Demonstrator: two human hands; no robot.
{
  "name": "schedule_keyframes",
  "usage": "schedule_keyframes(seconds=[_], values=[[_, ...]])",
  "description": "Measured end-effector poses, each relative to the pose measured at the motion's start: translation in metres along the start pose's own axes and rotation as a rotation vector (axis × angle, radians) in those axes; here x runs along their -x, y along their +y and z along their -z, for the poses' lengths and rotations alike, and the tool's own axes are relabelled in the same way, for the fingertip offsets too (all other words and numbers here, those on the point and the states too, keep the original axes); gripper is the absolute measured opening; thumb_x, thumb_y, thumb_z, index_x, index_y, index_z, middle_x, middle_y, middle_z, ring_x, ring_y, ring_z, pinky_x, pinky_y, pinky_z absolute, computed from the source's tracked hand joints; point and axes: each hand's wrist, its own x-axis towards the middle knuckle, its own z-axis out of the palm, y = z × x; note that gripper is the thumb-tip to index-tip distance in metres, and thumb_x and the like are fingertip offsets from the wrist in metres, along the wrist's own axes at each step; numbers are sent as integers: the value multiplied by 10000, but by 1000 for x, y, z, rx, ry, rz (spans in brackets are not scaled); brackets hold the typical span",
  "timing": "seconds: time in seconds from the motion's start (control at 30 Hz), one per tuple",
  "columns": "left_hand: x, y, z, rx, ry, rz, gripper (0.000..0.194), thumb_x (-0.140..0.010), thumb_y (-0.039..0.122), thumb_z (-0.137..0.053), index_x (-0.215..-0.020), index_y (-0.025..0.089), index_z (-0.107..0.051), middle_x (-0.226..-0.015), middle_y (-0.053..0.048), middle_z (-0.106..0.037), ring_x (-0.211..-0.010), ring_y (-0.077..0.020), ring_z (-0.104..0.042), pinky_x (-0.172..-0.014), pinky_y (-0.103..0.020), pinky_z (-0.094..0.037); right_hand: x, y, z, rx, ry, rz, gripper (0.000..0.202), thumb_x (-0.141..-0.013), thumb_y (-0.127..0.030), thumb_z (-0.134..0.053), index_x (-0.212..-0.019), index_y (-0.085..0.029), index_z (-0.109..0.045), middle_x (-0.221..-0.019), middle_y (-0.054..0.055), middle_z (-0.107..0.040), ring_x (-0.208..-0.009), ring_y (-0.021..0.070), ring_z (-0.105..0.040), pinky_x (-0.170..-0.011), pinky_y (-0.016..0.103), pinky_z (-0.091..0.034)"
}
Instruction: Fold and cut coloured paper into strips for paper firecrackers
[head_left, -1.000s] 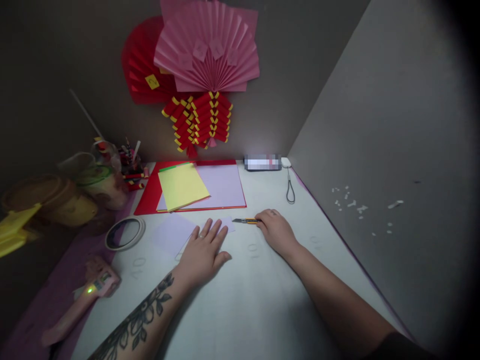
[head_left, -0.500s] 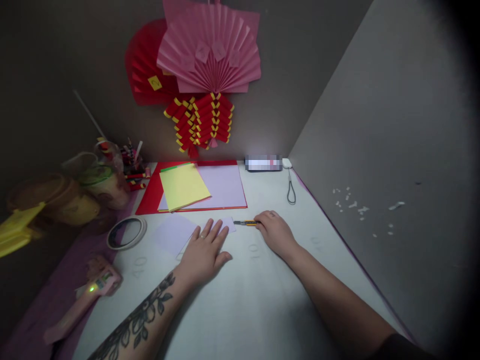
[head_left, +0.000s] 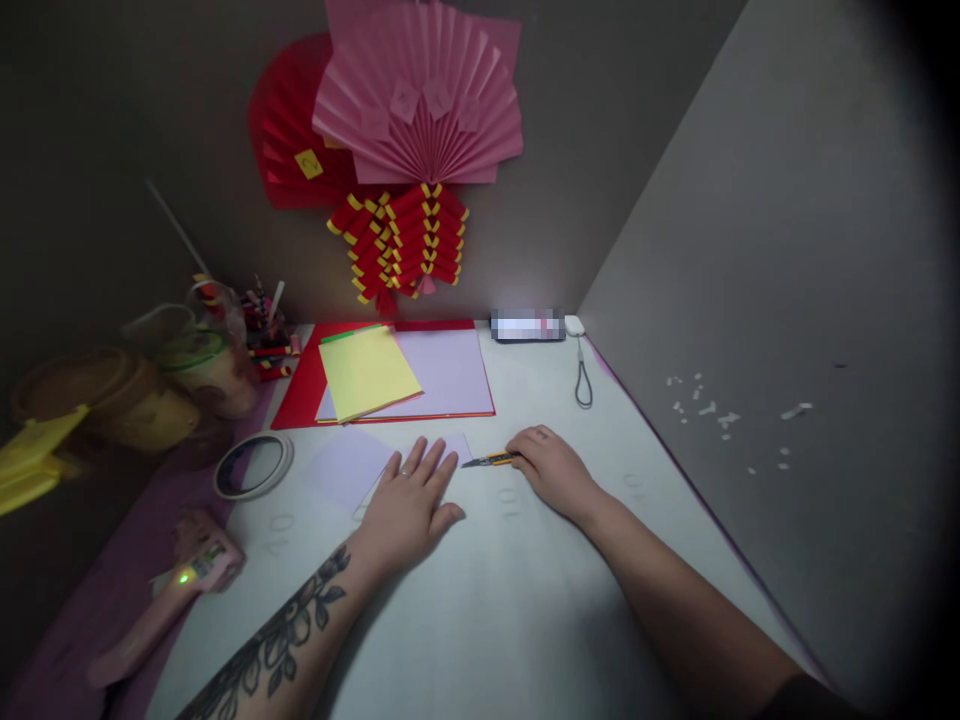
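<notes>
My left hand lies flat with spread fingers on a piece of pale purple paper, part of which is hidden beneath it. A corner of that purple paper, or of a second piece, shows past the fingertips. Closed around a yellow-and-black utility knife is my right hand. The knife's blade points left, its tip close to the paper's lower right edge by my left index finger. Whether the tip touches the paper, I cannot tell.
Behind the hands lie purple sheets, yellow sheets and red paper. A tape roll and a pink glue gun are at left. A phone rests against the back wall, with a white strapped item beside it.
The knife in my right hand has moved slightly toward me and to the left, its blade now angled along the paper's edge. My left hand stays in place.
</notes>
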Motion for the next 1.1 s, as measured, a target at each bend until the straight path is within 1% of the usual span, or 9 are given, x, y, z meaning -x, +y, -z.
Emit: schedule_keyframes(seconds=[0.13,0.27,0.37,0.73,0.9,1.1], values=[[0,0,0,3,-5,6,631,-922,531,-348,-1478,249,-249,-1554,-65,-194,-1428,-320,-138,-1093,-563,-215,2,5,4,-17,15,47,151,-851,-79,-535,-921,-183,-619,-919,55,-644,-906,205,-518,-823,353,-460],[1,-1,-2,7,8,-7,632,-925,541,-327,-1478,248,-244,-1554,-63,-193,-1427,-319,-143,-1091,-562,-220,2,11,7,68,77,-37,157,-847,-80,-533,-920,-178,-630,-911,63,-650,-909,221,-521,-828,367,-457],[1,-2,-3,2,18,-9,628,-925,545,-322,-1476,250,-250,-1554,-62,-195,-1426,-318,-147,-1090,-559,-222,1,11,6,120,57,-81,145,-856,-96,-531,-904,-181,-638,-906,62,-652,-901,230,-524,-820,373,-454],[1,-2,-3,12,32,-9,632,-920,546,-349,-1472,252,-260,-1550,-67,-217,-1423,-326,-155,-1090,-571,-224,-1,2,3,63,6,-59,162,-844,-75,-535,-922,-179,-631,-926,58,-650,-911,214,-524,-830,356,-456],[0,-1,-2,15,23,-8,624,-923,530,-359,-1472,248,-264,-1548,-71,-221,-1422,-325,-160,-1093,-568,-218,-2,-4,0,56,3,-31,150,-849,-86,-528,-913,-180,-627,-923,63,-645,-912,209,-527,-831,361,-459],[0,0,-1,15,14,1,627,-922,538,-339,-1475,254,-256,-1552,-64,-206,-1426,-319,-147,-1092,-558,-211,-5,-12,-1,66,-7,-34,148,-865,-94,-513,-899,-187,-623,-915,61,-637,-899,209,-524,-820,360,-461]])
